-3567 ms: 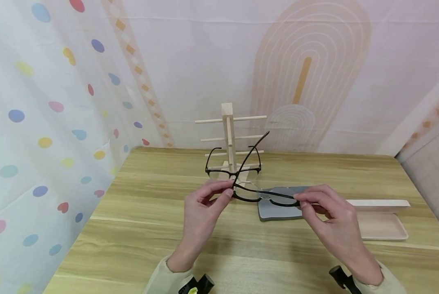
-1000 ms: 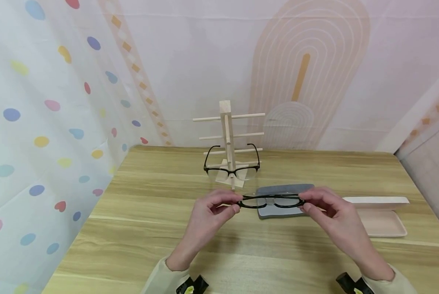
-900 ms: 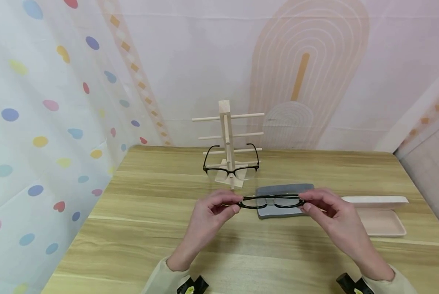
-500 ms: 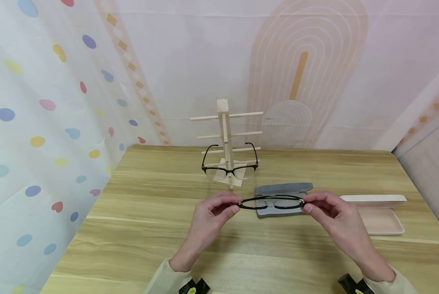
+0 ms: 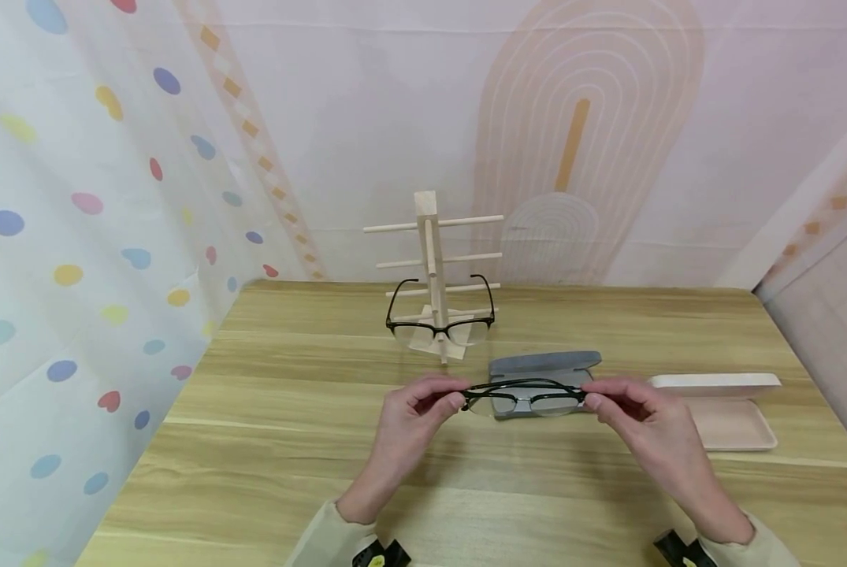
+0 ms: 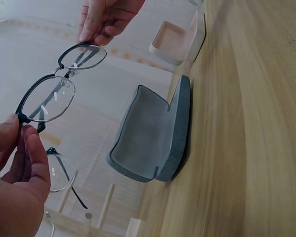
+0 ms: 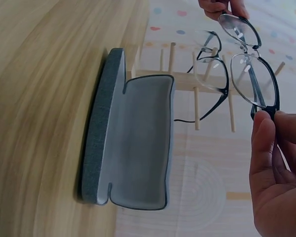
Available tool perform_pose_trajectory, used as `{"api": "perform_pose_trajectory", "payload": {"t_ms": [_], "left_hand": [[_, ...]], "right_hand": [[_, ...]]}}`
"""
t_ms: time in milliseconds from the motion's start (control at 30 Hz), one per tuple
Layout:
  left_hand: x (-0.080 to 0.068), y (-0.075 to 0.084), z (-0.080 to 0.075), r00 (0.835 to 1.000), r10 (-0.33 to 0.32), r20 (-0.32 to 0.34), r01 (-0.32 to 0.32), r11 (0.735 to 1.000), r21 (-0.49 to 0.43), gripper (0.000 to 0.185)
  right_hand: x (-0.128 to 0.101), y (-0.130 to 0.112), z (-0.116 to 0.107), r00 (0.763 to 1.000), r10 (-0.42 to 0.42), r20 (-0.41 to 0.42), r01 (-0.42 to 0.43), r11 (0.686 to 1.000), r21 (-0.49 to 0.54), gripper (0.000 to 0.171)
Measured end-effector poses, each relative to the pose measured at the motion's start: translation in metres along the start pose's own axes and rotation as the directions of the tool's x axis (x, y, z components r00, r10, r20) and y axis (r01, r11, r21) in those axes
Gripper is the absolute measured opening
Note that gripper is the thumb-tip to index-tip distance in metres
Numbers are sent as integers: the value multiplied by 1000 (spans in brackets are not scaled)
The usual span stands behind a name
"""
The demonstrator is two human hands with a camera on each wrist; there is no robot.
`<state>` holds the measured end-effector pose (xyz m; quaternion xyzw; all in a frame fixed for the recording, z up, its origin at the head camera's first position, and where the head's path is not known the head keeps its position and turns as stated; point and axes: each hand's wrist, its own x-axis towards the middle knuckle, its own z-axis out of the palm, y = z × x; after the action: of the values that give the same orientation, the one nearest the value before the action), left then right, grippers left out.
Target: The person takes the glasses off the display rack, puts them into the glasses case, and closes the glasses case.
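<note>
Black half-rim eyeglasses [image 5: 522, 400] are held level above the table, their temples folded behind the lenses. My left hand [image 5: 412, 417] pinches the left end of the frame between thumb and fingers; my right hand [image 5: 643, 421] pinches the right end the same way. Both wrist views show the fingertips at the hinge corners of the eyeglasses [image 6: 46, 98]. Behind and below them lies an open grey glasses case [image 5: 545, 363], with a pale grey lining in the right wrist view [image 7: 140, 143]. Nothing is inside the part of the case that shows.
A wooden glasses stand [image 5: 432, 260] with several pegs is at the back middle, and a second pair of black-topped eyeglasses [image 5: 440, 324] hangs low on it. At the right sits an open white case [image 5: 738, 425] with a pink inside. A patterned curtain [image 5: 338, 118] backs the table [image 5: 253, 472].
Earlier one temple stuck up and out; it is now folded in along the frame. Over the last second the eyeglasses have tilted, so the lenses show more fully. Both hands keep their grip.
</note>
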<state>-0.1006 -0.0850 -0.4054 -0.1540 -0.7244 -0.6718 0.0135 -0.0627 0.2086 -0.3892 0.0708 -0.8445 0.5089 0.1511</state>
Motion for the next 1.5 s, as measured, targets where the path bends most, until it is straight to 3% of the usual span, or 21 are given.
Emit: {"api": "perform_pose_trajectory", "payload": {"t_ms": [200, 567, 767, 1100, 1500], "left_hand": [[0, -4, 5, 1000, -21, -21, 21, 1000, 13, 17], [2, -11, 16, 996, 24, -86, -23, 1000, 19, 12], [3, -12, 19, 994, -12, -112, 19, 998, 64, 12], [4, -17, 23, 994, -67, -83, 72, 996, 52, 13], [7, -26, 32, 996, -80, -44, 80, 997, -1, 13]], "right_hand": [[-1, 4, -1, 999, 34, 1, -34, 999, -25, 15], [-1, 10, -3, 992, 128, 14, -127, 991, -43, 17], [2, 11, -3, 990, 137, 12, -135, 987, -87, 18], [5, 16, -3, 989, 147, 12, -145, 985, -94, 19], [7, 26, -3, 988, 155, 7, -153, 981, -120, 19]]}}
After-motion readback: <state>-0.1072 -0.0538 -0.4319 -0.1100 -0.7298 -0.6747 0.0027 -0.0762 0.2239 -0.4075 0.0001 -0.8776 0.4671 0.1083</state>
